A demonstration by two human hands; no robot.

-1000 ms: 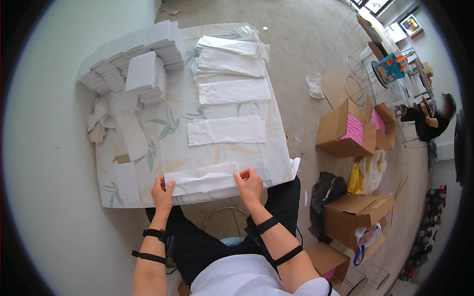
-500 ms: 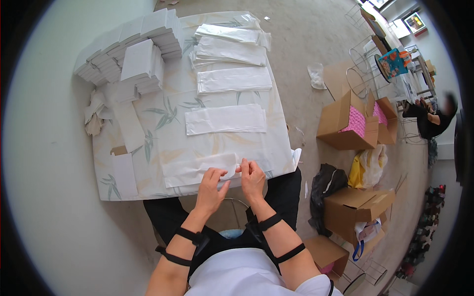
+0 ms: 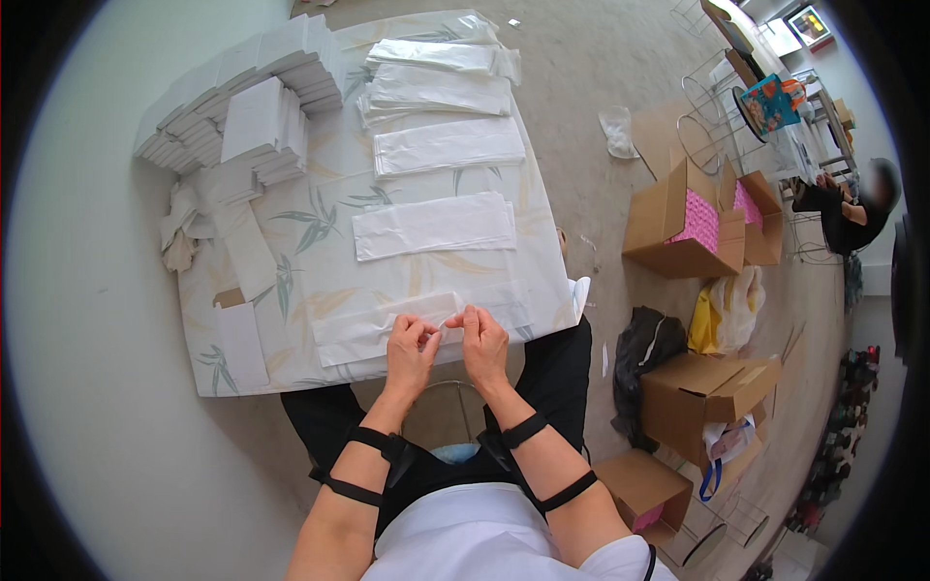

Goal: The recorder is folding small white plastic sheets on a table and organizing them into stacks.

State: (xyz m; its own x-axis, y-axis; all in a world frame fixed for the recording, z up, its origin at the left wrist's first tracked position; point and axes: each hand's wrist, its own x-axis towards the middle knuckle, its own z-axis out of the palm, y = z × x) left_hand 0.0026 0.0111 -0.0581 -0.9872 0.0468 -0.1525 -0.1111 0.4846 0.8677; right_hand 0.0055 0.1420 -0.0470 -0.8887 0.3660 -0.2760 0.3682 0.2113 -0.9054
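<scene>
A long, thin white sheet [image 3: 354,334] lies along the near edge of the table, slightly wrinkled; whether it is paper or plastic I cannot tell. My left hand [image 3: 412,356] is over its right part, fingers curled and pinching at the sheet. Close beside it my right hand [image 3: 483,347] has thumb and forefinger pinched together at the sheet's right end. The fingertips of both hands almost meet, and what lies exactly between them is partly hidden. Just beyond lies another stack of folded white sheets [image 3: 434,227].
More white stacks [image 3: 448,147] line the table's [image 3: 320,266] far side. White boxes [image 3: 262,126] are piled at the far left, near an open flat box [image 3: 242,339]. Cartons [image 3: 678,228] with pink wrap stand on the floor at right. A person [image 3: 852,218] sits farther off.
Both hands have shifted slightly left along the sheet. The right hand has turned more upright, and the left fingers have curled in more. The whole view has moved a little.
</scene>
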